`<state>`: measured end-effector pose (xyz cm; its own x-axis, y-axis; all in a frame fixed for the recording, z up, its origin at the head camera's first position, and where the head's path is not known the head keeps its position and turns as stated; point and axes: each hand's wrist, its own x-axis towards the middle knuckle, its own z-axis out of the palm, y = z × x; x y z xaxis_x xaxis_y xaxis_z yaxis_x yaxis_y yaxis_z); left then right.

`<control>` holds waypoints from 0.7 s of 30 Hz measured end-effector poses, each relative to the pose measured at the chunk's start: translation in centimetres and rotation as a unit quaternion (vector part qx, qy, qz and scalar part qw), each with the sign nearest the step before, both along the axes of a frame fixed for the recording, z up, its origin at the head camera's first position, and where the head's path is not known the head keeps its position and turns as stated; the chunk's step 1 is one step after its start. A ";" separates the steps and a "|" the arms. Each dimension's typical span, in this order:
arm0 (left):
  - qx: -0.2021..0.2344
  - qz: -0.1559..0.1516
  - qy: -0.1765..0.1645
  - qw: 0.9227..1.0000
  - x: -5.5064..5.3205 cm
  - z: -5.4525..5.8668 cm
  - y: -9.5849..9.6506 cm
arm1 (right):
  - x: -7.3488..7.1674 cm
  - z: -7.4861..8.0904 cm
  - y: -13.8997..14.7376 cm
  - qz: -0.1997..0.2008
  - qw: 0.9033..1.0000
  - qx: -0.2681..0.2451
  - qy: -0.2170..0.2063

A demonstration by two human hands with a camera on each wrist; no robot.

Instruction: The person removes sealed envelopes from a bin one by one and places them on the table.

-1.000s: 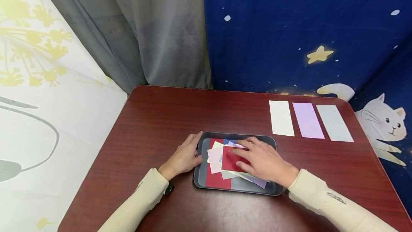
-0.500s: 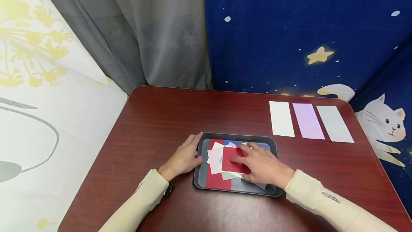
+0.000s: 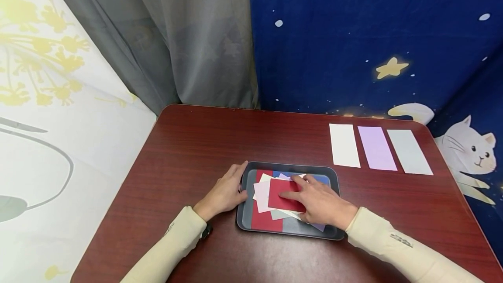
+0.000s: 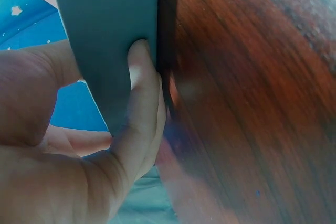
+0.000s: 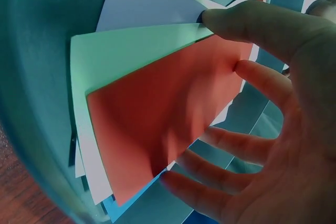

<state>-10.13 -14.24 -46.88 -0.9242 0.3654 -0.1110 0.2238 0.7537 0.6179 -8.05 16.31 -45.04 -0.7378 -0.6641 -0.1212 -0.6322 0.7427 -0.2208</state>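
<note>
My left hand grips the left end of a dark grey tray; in the left wrist view, its fingers curl against the tray's outer wall. Inside the tray lies a loose pile of coloured paper pieces. On top is a red paper card, over pale green, pink and lilac pieces. My right hand is spread over the pile. Its index fingertip touches the red card, while the thumb rests by the card's edge on the papers beneath.
Three paper strips stand in a row on the table's back right: white, lilac and pale grey. Wider red and blue sheets lie under the pile. A curtain hangs behind the table.
My right hand has shifted, its fingertips now lower and further left on the red card. The card has slid slightly left. The left hand and tray stay put.
</note>
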 end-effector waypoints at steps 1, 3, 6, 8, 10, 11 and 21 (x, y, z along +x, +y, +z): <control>0.001 -0.001 0.000 1.000 0.0 0.0 0.0 | 0.0 0.0 0.0 0.000 1.000 -0.001 0.001; 0.002 -0.001 0.000 1.000 0.0 -0.1 0.0 | 0.0 -0.1 0.0 0.002 1.000 -0.003 0.005; 0.002 0.000 -0.001 1.000 -0.1 -0.2 0.0 | 0.0 -0.2 0.0 0.005 1.000 -0.004 0.011; 0.001 0.000 -0.002 1.000 -0.1 -0.2 0.0 | 0.0 -0.2 0.1 0.006 1.000 -0.005 0.014; -0.001 0.001 -0.003 1.000 0.0 -0.2 0.0 | 0.1 -0.3 0.1 0.006 1.000 -0.003 0.014; -0.001 0.001 -0.004 1.000 -0.1 -0.1 0.0 | 0.1 -0.3 0.2 0.006 1.000 -0.002 0.015; -0.003 -0.005 0.006 1.000 -0.1 -0.1 0.0 | 0.2 -0.3 0.5 0.009 1.000 -0.006 0.020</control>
<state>-10.18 -14.26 -46.98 -0.9217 0.3741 -0.1025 0.2386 0.7552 0.6106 -7.85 16.78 -45.39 -0.7297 -0.6786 -0.0833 -0.6543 0.7285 -0.2031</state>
